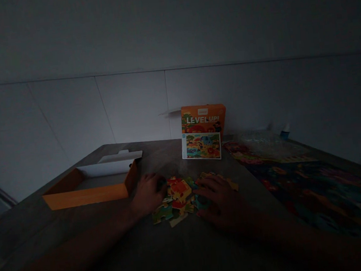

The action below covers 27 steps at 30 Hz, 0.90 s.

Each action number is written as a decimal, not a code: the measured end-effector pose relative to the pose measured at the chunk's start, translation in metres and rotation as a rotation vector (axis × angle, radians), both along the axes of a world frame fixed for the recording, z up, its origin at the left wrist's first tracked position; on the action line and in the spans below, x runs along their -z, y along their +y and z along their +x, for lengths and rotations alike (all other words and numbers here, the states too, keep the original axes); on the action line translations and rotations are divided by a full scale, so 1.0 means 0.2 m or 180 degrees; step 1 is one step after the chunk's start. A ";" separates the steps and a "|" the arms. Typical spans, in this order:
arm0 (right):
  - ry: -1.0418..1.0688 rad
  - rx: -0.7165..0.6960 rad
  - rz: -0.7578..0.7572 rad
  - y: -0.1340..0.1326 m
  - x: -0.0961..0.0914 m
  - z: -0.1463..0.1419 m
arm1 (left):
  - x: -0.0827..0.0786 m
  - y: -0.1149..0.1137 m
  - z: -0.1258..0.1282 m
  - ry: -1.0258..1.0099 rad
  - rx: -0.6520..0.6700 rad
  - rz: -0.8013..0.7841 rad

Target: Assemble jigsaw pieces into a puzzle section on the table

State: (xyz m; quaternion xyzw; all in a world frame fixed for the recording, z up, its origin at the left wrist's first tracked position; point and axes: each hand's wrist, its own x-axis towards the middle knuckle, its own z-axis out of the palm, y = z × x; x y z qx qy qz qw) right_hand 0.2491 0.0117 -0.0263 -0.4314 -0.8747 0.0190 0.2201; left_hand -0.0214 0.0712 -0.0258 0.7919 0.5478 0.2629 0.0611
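A loose heap of colourful jigsaw puzzle pieces lies on the grey table between my two hands. At the heap's left side, my left hand has its fingers curled in, with a dark puzzle piece at its fingertips; the dim light blurs the grip. My right hand reaches over the right part of the heap. Its fingers are spread and touch the pieces, and it covers some of them. Beneath its fingers a teal piece shows in part.
An orange open box with white flaps sits on the left of the table. Behind the heap stands an orange "LEVEL UP!" box, a picture card leaning before it. A large colourful puzzle, clear plastic and a small blue-and-white bottle are on the right.
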 end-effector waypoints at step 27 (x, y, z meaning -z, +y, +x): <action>-0.0240 -0.0284 -0.0069 -0.02 -0.04 -0.01 | -0.04 -0.08 0.00 -0.1846 0.1305 0.0140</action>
